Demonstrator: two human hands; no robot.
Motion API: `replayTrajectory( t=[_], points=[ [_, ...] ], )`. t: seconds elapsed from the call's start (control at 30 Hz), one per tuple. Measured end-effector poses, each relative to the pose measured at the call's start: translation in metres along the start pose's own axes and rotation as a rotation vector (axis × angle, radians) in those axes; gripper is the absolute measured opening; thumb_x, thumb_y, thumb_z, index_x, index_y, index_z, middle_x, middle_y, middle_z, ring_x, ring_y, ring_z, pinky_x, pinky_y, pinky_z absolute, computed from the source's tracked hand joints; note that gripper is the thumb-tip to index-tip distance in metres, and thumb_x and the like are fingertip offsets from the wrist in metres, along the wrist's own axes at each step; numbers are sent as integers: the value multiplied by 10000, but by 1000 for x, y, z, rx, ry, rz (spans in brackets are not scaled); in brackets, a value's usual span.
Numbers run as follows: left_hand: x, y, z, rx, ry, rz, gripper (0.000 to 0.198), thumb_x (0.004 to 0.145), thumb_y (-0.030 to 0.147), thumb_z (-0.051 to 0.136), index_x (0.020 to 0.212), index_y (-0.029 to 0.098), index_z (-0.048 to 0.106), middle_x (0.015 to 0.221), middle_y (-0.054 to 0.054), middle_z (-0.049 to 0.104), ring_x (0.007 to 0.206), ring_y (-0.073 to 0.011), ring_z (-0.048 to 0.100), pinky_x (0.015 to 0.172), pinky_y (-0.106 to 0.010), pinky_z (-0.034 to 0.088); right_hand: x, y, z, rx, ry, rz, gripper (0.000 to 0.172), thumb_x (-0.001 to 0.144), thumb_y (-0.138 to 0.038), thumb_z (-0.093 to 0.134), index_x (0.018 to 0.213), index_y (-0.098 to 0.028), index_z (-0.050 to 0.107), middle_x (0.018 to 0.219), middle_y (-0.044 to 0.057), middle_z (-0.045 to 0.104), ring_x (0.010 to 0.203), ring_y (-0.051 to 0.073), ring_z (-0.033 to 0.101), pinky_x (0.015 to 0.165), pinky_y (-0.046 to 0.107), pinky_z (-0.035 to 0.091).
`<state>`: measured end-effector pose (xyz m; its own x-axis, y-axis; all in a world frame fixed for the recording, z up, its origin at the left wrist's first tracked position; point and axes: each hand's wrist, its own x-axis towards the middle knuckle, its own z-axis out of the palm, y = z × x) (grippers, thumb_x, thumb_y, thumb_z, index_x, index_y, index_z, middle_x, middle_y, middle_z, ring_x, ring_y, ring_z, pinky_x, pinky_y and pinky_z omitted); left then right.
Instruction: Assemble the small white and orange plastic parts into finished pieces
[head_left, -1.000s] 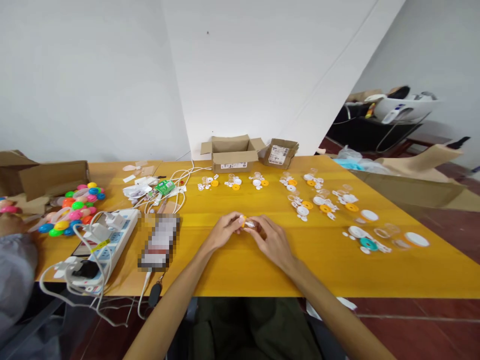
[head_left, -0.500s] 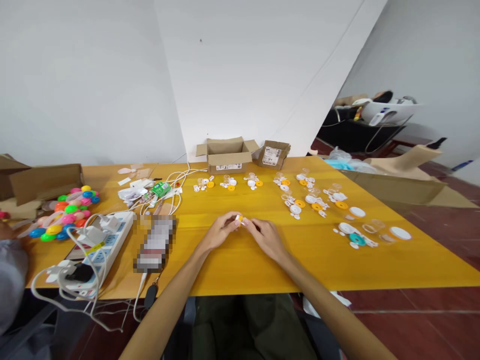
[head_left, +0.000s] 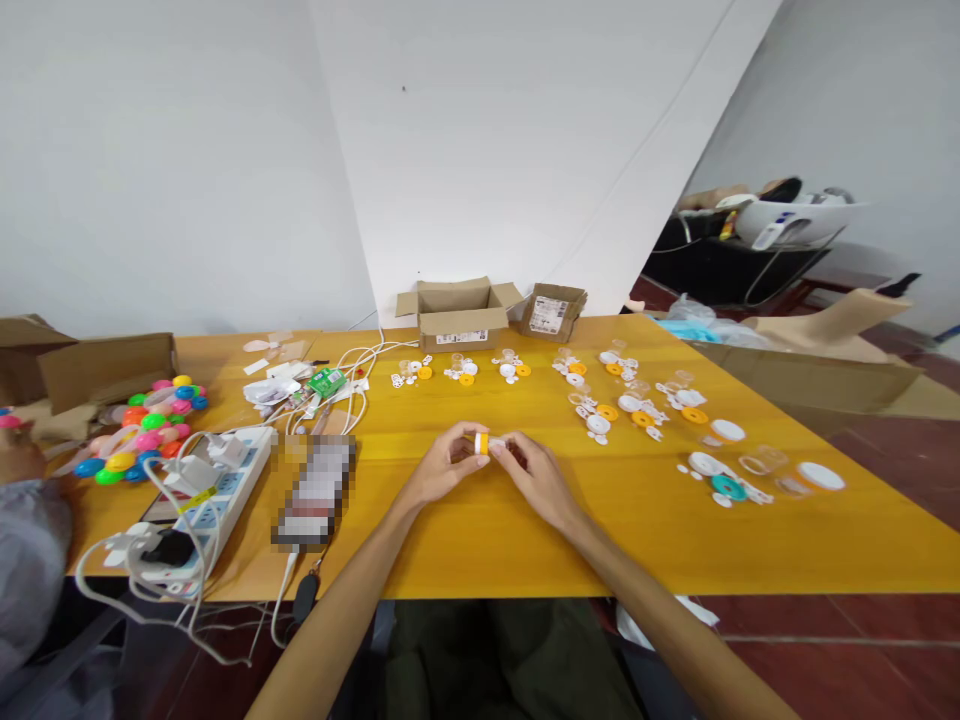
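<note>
The left hand point(head_left: 450, 462) holds a small cap point(head_left: 481, 443), white with an orange band, in a narrow pinch of thumb and fingers. The cap is up on its edge, just above the middle of the table point(head_left: 480, 540). The right hand point(head_left: 532, 472) is close by on the right, its thumb and finger pinching a pale bit point(head_left: 496, 443) by the orange side of the cap. The bit is too small to name, and I cannot tell if it touches the cap.

The step in hand looks like lining up the two pieces. I think the next move calls for a steady left hand and a soft, straight push or turn from the right.

Half a second ago the cap was tipped and partly hidden – now both its bands show well. A second ago a white piece with holes showed at the right fingers; now there is just the pale bit. The loose parts lie in the same places, only the view has shifted a little.

Far off stands a box point(head_left: 463, 325). On the right are a teal ring point(head_left: 730, 487) and a big white lid point(head_left: 821, 476). On the left are a phone point(head_left: 319, 490), a power strip point(head_left: 244, 490) and bright balls point(head_left: 152, 421) – near another person's hand point(head_left: 21, 458).
</note>
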<state>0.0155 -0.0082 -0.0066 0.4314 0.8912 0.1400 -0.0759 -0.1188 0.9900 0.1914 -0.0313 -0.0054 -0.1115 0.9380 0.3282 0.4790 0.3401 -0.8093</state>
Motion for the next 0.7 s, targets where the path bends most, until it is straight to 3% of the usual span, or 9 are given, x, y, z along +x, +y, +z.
replayTrajectory(
  t=[0.2,0.3,0.7],
  points=[
    [0,-3,2,-56,64,-62,563,680,586,763,1054,177,667,972,-66,696,805,-165,650,787,-300,511,0,4,1,113,-29,19,400,844,-616,524,884,-229,614,801,36,692,683,196,628,660,309,521],
    [1,-6,3,-57,72,-74,566,676,606,755,1010,154,692,902,-66,708,745,-156,641,755,-299,517,-1,6,1,124,-33,16,418,829,-636,533,862,-226,610,802,46,701,691,204,652,659,313,537],
    [-3,-8,6,-101,89,-64,481,689,515,787,994,152,705,973,-80,711,890,-186,658,879,-318,492,-7,1,-3,-156,-65,-34,386,859,-617,473,889,-260,617,678,12,681,523,181,583,504,287,474]
  ],
)
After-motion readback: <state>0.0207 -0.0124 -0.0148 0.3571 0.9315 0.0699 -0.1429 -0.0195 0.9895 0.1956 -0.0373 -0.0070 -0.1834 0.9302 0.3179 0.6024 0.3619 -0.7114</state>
